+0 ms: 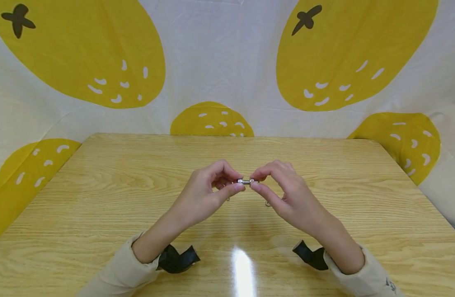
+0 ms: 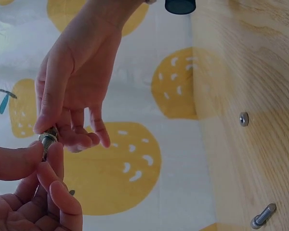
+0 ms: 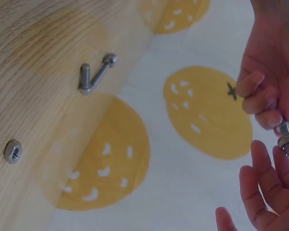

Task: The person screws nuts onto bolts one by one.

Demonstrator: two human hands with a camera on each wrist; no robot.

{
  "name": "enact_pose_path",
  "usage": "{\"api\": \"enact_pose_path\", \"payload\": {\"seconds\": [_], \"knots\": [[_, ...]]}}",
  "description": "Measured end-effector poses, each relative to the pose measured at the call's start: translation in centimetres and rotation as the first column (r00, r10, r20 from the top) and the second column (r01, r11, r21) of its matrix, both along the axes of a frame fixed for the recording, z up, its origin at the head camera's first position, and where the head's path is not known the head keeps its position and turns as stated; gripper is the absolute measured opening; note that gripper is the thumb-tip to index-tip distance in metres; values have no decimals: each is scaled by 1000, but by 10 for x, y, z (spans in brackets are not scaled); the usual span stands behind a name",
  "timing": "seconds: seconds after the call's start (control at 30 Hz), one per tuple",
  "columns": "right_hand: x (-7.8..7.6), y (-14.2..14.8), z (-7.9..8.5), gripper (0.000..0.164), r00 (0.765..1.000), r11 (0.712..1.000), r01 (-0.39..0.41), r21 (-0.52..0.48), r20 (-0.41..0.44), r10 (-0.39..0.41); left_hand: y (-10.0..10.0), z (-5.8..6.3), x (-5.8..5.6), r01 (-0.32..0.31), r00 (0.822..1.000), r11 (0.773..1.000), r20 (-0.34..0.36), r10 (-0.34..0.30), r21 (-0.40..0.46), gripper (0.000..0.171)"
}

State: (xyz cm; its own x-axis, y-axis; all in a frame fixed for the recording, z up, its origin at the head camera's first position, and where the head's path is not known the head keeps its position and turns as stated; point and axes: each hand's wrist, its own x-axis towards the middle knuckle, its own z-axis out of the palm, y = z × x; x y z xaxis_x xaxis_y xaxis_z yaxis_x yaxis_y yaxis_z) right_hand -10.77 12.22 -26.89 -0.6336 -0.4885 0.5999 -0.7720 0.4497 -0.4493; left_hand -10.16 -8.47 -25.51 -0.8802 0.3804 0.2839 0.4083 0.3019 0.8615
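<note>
Both hands meet over the table, fingertips close together around a small metal bolt (image 1: 246, 182) held sideways. My left hand (image 1: 207, 194) pinches the bolt's head end between thumb and finger. With thumb and index finger, my right hand (image 1: 287, 189) pinches a nut (image 1: 252, 182) on the bolt's other end. In the left wrist view, threads show on the bolt (image 2: 46, 143) between the two sets of fingertips. The right wrist view shows the nut (image 3: 285, 140) round the shank, partly hidden by right fingers.
On the wooden table (image 1: 138, 165) lies a loose nut (image 3: 12, 151). Near it, one bolt (image 3: 85, 77) stands on its head beside another bolt (image 3: 102, 70) lying down. A white cloth with yellow fruit shapes (image 1: 220, 62) hangs behind the table's far edge.
</note>
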Motion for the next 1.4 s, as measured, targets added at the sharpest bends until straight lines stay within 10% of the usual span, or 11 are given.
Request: {"api": "enact_pose_path", "payload": {"seconds": [0.17, 0.83, 1.4], "knots": [[1, -1, -1, 4, 998, 999, 27, 25, 58, -28, 0, -1, -1, 12, 1000, 1000, -21, -12, 4, 11], [-1, 0, 2, 32, 997, 999, -43, -4, -62, 42, 0, -2, -1, 0, 1000, 1000, -7, 0, -3, 9], [-1, -2, -2, 4, 1000, 1000, 3, 21, 22, -4, 0, -2, -1, 4, 1000, 1000, -13, -4, 0, 10]]}}
